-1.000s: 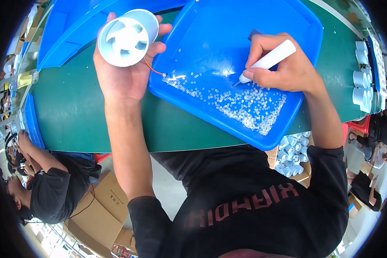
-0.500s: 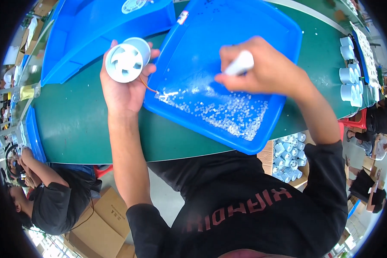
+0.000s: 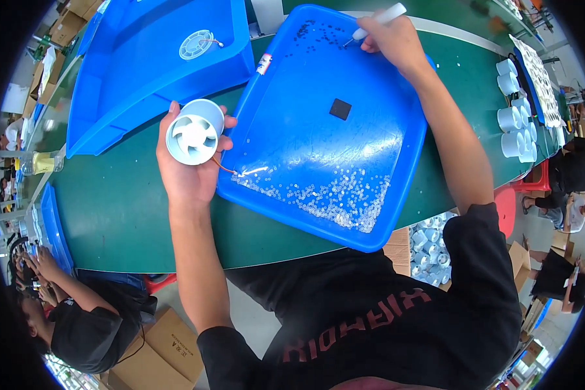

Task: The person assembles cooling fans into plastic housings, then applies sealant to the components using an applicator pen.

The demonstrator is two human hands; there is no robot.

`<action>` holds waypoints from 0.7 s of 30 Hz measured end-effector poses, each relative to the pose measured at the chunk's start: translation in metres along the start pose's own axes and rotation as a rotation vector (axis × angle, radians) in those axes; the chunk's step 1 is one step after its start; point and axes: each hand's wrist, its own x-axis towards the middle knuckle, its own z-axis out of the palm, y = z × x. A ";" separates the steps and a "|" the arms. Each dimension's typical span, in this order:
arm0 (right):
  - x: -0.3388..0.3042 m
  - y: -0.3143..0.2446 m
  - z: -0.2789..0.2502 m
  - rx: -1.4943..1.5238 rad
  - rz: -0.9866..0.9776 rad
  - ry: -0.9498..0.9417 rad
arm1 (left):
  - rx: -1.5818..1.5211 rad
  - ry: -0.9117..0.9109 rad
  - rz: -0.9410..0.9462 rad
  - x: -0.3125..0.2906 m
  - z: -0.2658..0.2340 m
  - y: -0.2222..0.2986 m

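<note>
My left hand [image 3: 193, 185] lies palm up beneath a white cylindrical fan [image 3: 194, 135], its fingers curled round the housing and the curved blades facing up. A thin orange-brown wire [image 3: 224, 167] runs from the fan to the rim of a shallow blue tray [image 3: 318, 84]. In my right hand [image 3: 396, 44] is a white pen-like tool [image 3: 389, 12] with a thin tip. That tip points down at small black pieces [image 3: 309, 36] scattered in the tray's far end. Many tiny clear ring-like pieces [image 3: 344, 201] spread across the near end. Between them lies a black square [image 3: 340, 109].
A deeper blue bin [image 3: 156, 88] holding a round white part [image 3: 197, 45] with a wire stands at the far left. White cylinders [image 3: 513, 120] line the green table's [image 3: 117, 208] right side. More fill a cardboard box [image 3: 429, 250] below. A co-worker [image 3: 88, 318] sits at left.
My right hand has moved away from the tray's middle to its far end with the tool, uncovering the black square. The whole view has shifted slightly; my left hand keeps hold of the fan.
</note>
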 end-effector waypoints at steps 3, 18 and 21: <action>0.002 0.003 -0.002 -0.008 -0.007 0.009 | 0.003 0.005 -0.001 -0.001 0.002 0.001; -0.008 -0.011 0.007 -0.503 -0.332 -0.029 | -0.082 -0.118 0.016 -0.002 0.001 0.002; -0.013 -0.021 -0.002 -0.400 -0.240 -0.063 | -0.082 -0.162 0.033 -0.004 -0.001 0.001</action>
